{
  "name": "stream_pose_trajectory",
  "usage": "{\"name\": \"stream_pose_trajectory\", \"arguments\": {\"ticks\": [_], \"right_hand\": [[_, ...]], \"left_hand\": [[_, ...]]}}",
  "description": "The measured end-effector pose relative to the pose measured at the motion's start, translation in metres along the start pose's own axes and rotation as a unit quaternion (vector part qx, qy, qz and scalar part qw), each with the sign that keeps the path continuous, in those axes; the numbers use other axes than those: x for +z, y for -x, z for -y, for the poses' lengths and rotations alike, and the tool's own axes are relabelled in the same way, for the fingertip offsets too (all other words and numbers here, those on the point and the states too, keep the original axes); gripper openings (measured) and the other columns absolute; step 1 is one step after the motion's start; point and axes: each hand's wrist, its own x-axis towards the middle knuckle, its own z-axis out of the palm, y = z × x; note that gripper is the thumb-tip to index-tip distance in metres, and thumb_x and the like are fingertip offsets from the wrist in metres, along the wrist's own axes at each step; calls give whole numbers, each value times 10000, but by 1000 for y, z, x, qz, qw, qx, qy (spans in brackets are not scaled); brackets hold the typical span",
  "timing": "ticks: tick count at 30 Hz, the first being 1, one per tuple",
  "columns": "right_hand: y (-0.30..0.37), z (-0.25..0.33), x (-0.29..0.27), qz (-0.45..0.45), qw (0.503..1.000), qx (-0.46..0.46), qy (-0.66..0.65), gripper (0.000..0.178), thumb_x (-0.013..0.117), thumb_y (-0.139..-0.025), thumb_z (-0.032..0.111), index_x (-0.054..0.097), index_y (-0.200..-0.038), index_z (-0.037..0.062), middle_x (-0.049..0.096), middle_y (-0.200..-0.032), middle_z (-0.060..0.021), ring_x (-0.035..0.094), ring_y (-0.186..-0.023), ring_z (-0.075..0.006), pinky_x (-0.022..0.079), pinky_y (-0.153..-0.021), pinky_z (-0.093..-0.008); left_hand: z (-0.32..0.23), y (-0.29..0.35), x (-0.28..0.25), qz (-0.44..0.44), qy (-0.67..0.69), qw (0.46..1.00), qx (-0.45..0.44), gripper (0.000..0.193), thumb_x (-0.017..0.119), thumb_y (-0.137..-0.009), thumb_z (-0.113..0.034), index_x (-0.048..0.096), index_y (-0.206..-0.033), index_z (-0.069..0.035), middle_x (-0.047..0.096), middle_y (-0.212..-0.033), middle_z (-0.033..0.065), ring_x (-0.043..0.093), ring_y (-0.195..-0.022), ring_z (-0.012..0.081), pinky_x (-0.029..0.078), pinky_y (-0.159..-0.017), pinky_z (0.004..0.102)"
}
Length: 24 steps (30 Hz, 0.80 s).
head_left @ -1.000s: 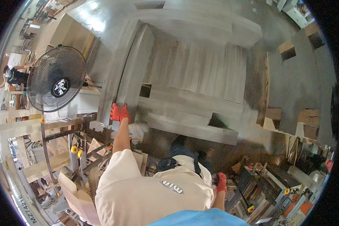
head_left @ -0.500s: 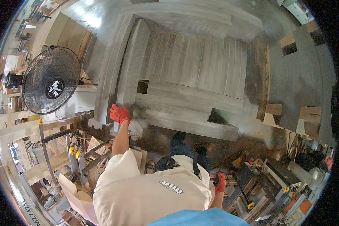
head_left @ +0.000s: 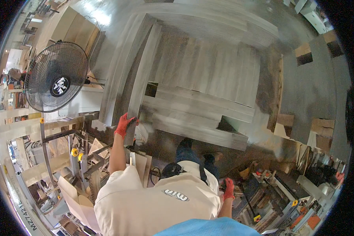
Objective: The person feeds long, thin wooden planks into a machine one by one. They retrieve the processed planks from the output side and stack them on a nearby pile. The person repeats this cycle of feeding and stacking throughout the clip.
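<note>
My left hand [head_left: 124, 125], in a red glove, is closed round the near end of a long grey board [head_left: 142, 74]. That board stands tilted on its edge, with a dark gap along its left side. To its left lie more long grey boards [head_left: 120, 67]. My right hand [head_left: 229, 189], also red-gloved, is low at my right side, its fingers curled round something small and dark that I cannot make out. Ahead of me a row of grey planks [head_left: 208, 67] lies side by side, with further boards [head_left: 200, 114] across the near side.
A black round fan [head_left: 56, 76] stands at the left beside brown panels [head_left: 74, 33]. Metal frames and clutter [head_left: 72, 149] fill the near left. At the right lie wide grey panels [head_left: 308, 86] with cardboard pieces. A cluttered workbench [head_left: 289, 185] is near my right hand.
The board at my left hand has turned up onto its edge, and the gap beside it has widened. My left hand has shifted to grip its end. My right hand stays low at my side.
</note>
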Motion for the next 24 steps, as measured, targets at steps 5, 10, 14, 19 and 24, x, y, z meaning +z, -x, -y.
{"name": "stream_pose_trajectory", "arguments": {"ticks": [5,10,14,19,24], "right_hand": [[6,31,17,-15,999,48,1,160,693,-996,91,722,-1150,59,712,-1179,-35,636,-1157,-178,498,-1051,-336],[4,35,10,-11,997,66,-43,188,748,-978,139,724,-1159,100,709,-1151,-5,641,-1044,-166,529,-909,-339],[-7,27,9,-7,999,33,12,187,752,-966,139,728,-1147,97,709,-1155,-5,638,-1065,-176,523,-930,-350],[-19,7,10,-20,990,62,-128,232,749,-962,163,735,-1176,75,703,-1233,-56,640,-1181,-206,515,-1030,-382],[-7,-34,-24,56,871,-326,362,317,637,-978,121,726,-1281,91,688,-1326,-134,623,-1275,-290,496,-1119,-397]], "left_hand": [[-7,-4,8,14,2,999,30,308,794,-937,-67,652,-1197,15,766,-1003,143,745,-806,218,618,-713,372],[-21,-10,18,-131,-230,958,111,528,870,-870,-212,567,-1261,-28,730,-1209,153,707,-1106,305,559,-917,435],[-36,-10,18,-246,-419,862,143,714,870,-776,-428,507,-1286,-84,690,-1191,270,677,-1049,482,557,-869,530],[-41,-35,19,-321,-512,751,265,516,819,-777,-383,609,-1141,-84,681,-1088,197,669,-1016,439,558,-843,527],[-10,-83,-4,-293,-686,586,317,277,677,-926,-220,669,-1142,-47,721,-1043,128,689,-951,295,567,-790,414]]}}
